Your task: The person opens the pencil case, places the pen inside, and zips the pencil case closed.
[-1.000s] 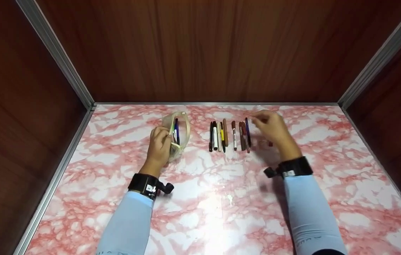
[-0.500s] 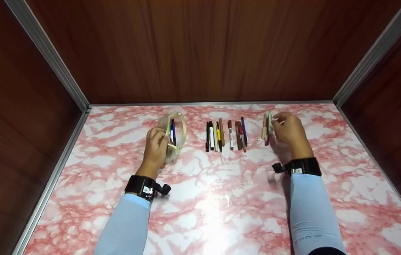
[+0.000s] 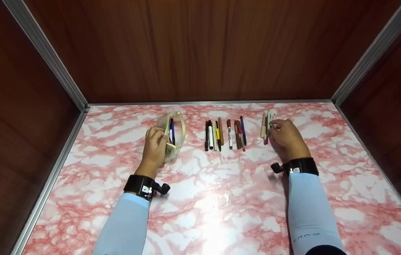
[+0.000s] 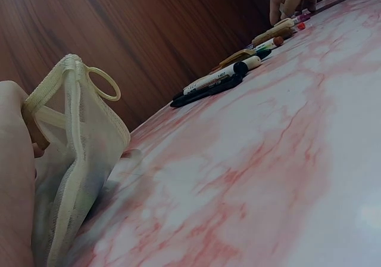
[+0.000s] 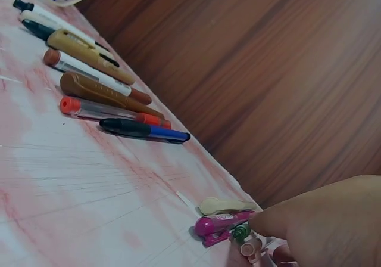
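My left hand (image 3: pixel 155 144) grips the near-left edge of a pale yellow mesh zip pouch (image 3: pixel 182 131), its mouth held apart. Inside lie a few pens, one of them a blue pen (image 3: pixel 172 131). In the left wrist view the pouch (image 4: pixel 83 142) stands up beside the hand, a loop at its top corner. At the right, my right hand (image 3: pixel 288 137) has its fingertips on a small cluster of pens. In the right wrist view its bent fingers overlap a magenta pen (image 5: pixel 220 224) and a green-ended pen (image 5: pixel 240 232); I cannot tell whether they pinch one.
Between the hands lies a row of pens and markers, among them a white marker (image 3: pixel 210 136), a yellow-and-black pen (image 3: pixel 217 132), a brown-capped marker (image 3: pixel 229 134) and a blue pen (image 3: pixel 243 130). Wooden panels (image 3: pixel 207 53) close off the back and sides of the marbled table (image 3: pixel 193 198).
My right hand has moved right, from beside the middle row to the right-hand pens, and its fingers have settled lower among them. The left hand keeps its hold on the pouch.
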Tool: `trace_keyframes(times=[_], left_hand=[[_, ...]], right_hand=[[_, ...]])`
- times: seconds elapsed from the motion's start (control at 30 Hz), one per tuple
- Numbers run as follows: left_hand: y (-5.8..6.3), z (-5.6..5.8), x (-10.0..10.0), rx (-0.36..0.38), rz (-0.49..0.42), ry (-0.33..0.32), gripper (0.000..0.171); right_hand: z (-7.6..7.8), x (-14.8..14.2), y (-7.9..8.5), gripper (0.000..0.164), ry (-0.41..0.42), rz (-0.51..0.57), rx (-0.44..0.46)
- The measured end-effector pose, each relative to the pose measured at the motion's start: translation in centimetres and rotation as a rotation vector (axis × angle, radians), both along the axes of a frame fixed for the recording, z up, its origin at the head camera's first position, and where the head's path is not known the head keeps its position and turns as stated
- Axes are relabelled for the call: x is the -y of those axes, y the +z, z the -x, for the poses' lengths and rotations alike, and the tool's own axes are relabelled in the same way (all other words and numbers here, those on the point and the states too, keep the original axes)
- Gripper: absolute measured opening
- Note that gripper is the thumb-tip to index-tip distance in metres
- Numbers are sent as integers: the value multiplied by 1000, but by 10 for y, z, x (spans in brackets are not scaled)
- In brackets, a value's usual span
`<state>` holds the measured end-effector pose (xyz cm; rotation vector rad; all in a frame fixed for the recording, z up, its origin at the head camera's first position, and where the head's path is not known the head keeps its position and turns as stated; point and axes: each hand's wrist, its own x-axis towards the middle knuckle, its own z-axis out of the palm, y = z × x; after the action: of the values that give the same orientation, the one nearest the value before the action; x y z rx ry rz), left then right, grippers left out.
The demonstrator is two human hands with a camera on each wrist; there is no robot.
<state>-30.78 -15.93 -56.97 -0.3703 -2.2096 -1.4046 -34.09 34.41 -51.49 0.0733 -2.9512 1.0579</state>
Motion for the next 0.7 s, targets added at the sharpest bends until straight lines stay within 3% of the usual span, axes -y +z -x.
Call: trace_keyframes(times=[0.23, 0.7], left_hand=[[-1, 0, 0, 13, 0, 3, 19], [1, -1, 0, 0, 7, -3, 18]], right_hand=[[3, 0, -2, 40, 15, -35, -57], [-5, -4, 3, 25, -104, -106, 20]])
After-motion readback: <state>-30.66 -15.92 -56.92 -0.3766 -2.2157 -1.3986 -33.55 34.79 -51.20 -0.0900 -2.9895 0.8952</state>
